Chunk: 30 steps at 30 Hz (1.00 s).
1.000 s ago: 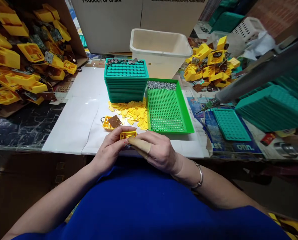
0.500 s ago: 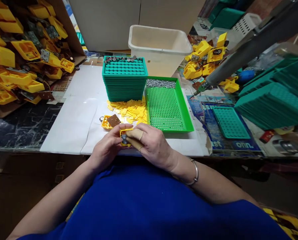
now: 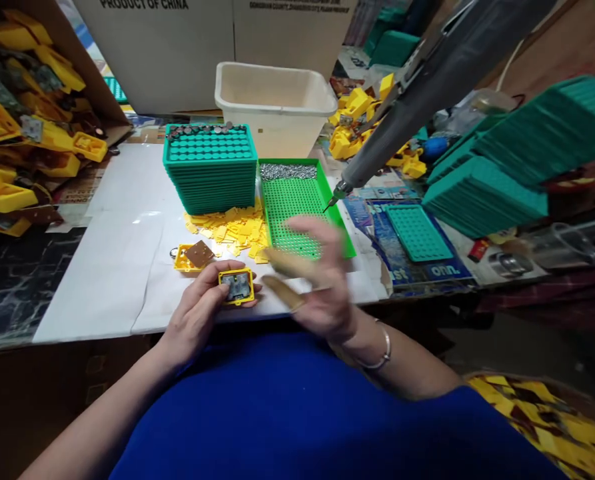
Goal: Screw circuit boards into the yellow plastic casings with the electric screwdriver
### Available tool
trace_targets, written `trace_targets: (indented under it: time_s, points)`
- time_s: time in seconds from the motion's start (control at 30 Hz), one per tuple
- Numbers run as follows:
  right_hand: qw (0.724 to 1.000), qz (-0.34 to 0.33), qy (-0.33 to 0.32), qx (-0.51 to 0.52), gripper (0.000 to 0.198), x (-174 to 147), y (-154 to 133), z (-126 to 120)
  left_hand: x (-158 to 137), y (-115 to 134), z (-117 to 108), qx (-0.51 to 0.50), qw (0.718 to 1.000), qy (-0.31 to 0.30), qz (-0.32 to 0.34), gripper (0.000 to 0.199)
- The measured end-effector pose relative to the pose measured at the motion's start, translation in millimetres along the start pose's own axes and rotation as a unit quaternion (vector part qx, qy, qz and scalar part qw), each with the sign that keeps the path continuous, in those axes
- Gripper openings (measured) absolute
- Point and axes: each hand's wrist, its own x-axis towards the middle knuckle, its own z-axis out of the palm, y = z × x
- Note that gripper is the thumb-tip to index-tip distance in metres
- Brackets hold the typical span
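- A small yellow case [image 3: 237,303] was in front of the person's tummy, with its open side facing up.
- A grey part [image 3: 237,287] sat inside that case, so this bit looked done. The case had no lid on top, so closing it looked like a bit not yet done. It was too small to tell if any screws were in.
- The left hand [image 3: 197,310] held the case snugly, with its thumb at the near edge and its fingers around the back.
- The right hand [image 3: 322,287] was spread wide, just beside the case. It was blurry, but nothing showed in its grip. At least 2 of its fingers wore tan covers.
- Near the left hand, 1 other yellow case [image 3: 181,261] lay on the white sheet [image 3: 107,267], with a brown board [image 3: 200,253] tipped across it.
- Behind that lay loose flat yellow bits [image 3: 234,230].
- Farther back stood a stack of teal trays [image 3: 214,187], beside a green tray [image 3: 290,207] with shiny bits [image 3: 288,172] at its far end.
- A grey driver [image 3: 377,147] pointed down on the right.
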Motion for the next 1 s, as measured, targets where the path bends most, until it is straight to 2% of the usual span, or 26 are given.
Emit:
trace_targets:
  time_s: [0.07,0.1,0.13,0.17,0.27,0.33,0.37,0.47,0.57,0.67,1.0]
  points:
    - [0.981,0.018,0.185,-0.062,0.050,14,20,-26,3,2,4,-0.070,0.995,-0.015,-0.063,0.033]
    - [0.968,0.052,0.237,-0.063,0.053,22,32,-37,5,3,7,-0.088,0.992,-0.022,-0.083,0.034]
    - [0.965,0.072,0.251,-0.039,0.050,31,46,-46,8,4,10,-0.096,0.990,-0.030,-0.095,0.034]
    - [0.968,0.091,0.234,0.011,0.047,38,59,-53,10,5,14,-0.100,0.989,-0.038,-0.103,0.035]
    - [0.962,0.179,0.095,0.183,0.048,53,90,-60,21,5,25,-0.100,0.986,-0.056,-0.122,0.036]
    - [0.946,0.216,0.031,0.237,0.055,56,101,-54,28,4,30,-0.098,0.985,-0.061,-0.131,0.035]
    - [0.944,0.222,0.023,0.243,0.056,56,104,-50,31,4,31,-0.098,0.984,-0.061,-0.133,0.033]
    - [0.945,0.223,0.054,0.233,0.052,52,107,-36,34,2,32,-0.103,0.984,-0.060,-0.131,0.032]
    - [0.950,0.240,0.092,0.178,0.050,44,110,-27,34,1,30,-0.107,0.984,-0.059,-0.130,0.032]
    - [0.953,0.252,0.099,0.135,0.047,36,114,-23,33,1,30,-0.108,0.984,-0.062,-0.128,0.030]
    - [0.950,0.248,0.114,0.154,0.044,31,117,-19,31,4,34,-0.101,0.985,-0.042,-0.135,0.028]
